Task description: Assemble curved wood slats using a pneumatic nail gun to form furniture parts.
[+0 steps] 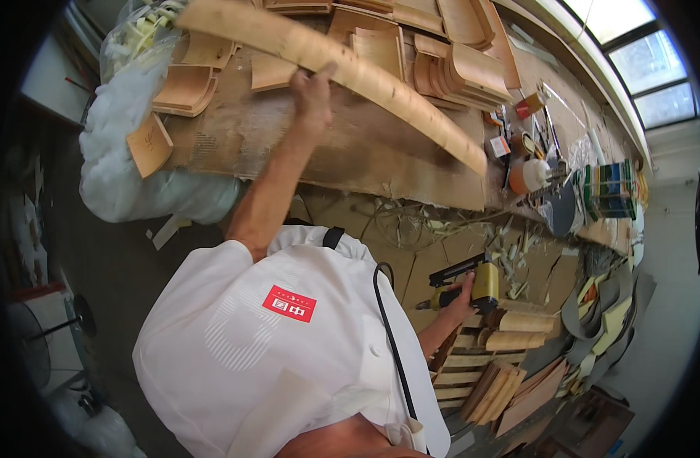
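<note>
My left hand (313, 99) grips a long, narrow, slightly bent wooden board (365, 80) by its near edge, holding it slantwise above the workbench (380, 156). Down at my right side, my right hand (460, 301) is closed around a yellow and black staple gun (483, 286), its black magazine pointing toward the left. Curved plywood pieces (476, 72) lie stacked on the bench behind the board, which hides part of them. A smaller curved piece (149, 145) with handwriting leans at the bench's left end.
White padding in plastic (121, 145) bulges at the left bench end. On the right stand an orange-filled bottle (527, 177) and green-edged boxes (611, 189). Scraps and hose litter the floor under the bench. A slatted wooden pallet (460, 374) with boards sits at lower right.
</note>
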`<state>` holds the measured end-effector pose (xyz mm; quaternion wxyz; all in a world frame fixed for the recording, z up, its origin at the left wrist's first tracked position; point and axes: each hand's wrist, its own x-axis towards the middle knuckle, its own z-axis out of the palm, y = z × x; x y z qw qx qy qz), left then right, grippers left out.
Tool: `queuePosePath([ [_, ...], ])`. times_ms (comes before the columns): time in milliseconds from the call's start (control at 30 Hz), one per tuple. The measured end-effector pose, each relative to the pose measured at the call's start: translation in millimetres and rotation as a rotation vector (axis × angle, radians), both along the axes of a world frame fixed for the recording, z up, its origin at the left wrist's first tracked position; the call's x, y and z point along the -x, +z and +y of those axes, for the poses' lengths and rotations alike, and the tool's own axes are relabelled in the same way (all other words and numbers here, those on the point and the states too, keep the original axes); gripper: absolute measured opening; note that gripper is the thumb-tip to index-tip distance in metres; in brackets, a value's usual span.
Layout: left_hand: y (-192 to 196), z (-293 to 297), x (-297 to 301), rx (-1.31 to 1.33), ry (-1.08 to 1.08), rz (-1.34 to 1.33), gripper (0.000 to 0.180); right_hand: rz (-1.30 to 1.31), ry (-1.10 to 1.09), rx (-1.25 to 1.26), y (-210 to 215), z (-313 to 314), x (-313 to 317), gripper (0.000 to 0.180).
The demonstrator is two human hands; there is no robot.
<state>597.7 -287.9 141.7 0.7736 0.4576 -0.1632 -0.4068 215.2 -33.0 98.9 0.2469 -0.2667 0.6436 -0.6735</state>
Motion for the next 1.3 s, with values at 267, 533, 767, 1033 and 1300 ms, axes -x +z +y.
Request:
queuePosePath([
  [267,141,-10,-76,0.457,-0.221,-0.338,0.026,0.013,-0.112,-0.092,-3,12,16,0.023],
  [533,225,-2,-62,0.305,-0.478,-0.738,0.036,-0.039,-0.078,-0.069,-1,7,-5,0.022],
  [767,152,-21,8,-0.065,-0.940,-1.660,0.055,0.028,-0.051,-0.080,-2,2,-25,0.020],
  [1033,36,-25,70,-0.145,-1.441,-1.569,0.062,0.084,-0.129,-0.178,23,12,-77,0.028],
  [1300,-48,-64,97,-0.099,-1.618,-1.218,0.063,0.144,-0.210,-0.323,19,24,-130,0.029],
])
